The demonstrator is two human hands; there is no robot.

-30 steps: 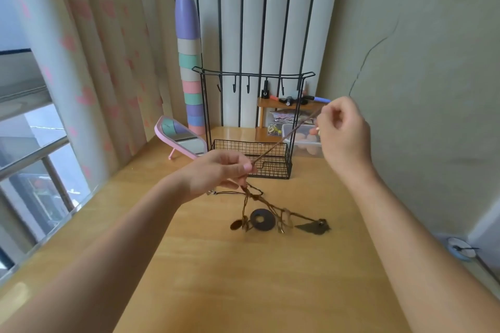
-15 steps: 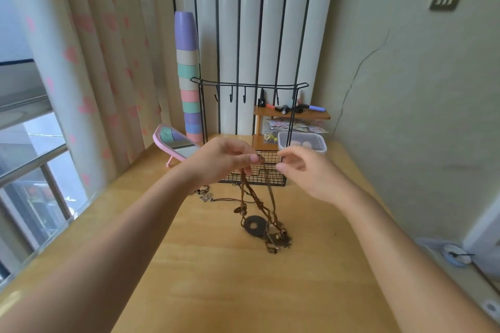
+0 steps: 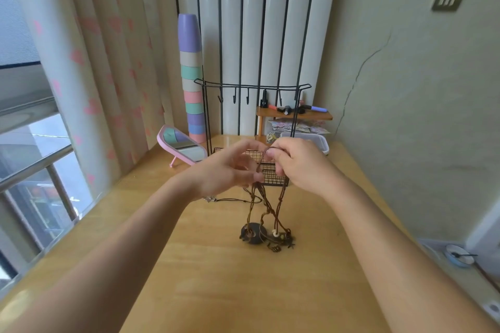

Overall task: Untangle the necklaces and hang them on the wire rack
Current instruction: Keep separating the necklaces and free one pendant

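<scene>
I see the tangled necklaces (image 3: 266, 211) hanging over the middle of the desk (image 3: 189, 278), their pendants (image 3: 254, 234) resting on the wood, cords rising to both hands. The left hand (image 3: 224, 173) pinches the cords lower down; the right hand (image 3: 303, 167) curls round the top loop. Just beyond them stands the wire rack (image 3: 251, 87), with a pink mirror (image 3: 184, 146) to its left and stacked cups (image 3: 192, 76) farther back

Pastel cup stack (image 3: 192, 81), pink mirror (image 3: 181, 144), small shelf (image 3: 295, 115) and clear box (image 3: 323, 141) on a wooden table (image 3: 243, 292)
</scene>
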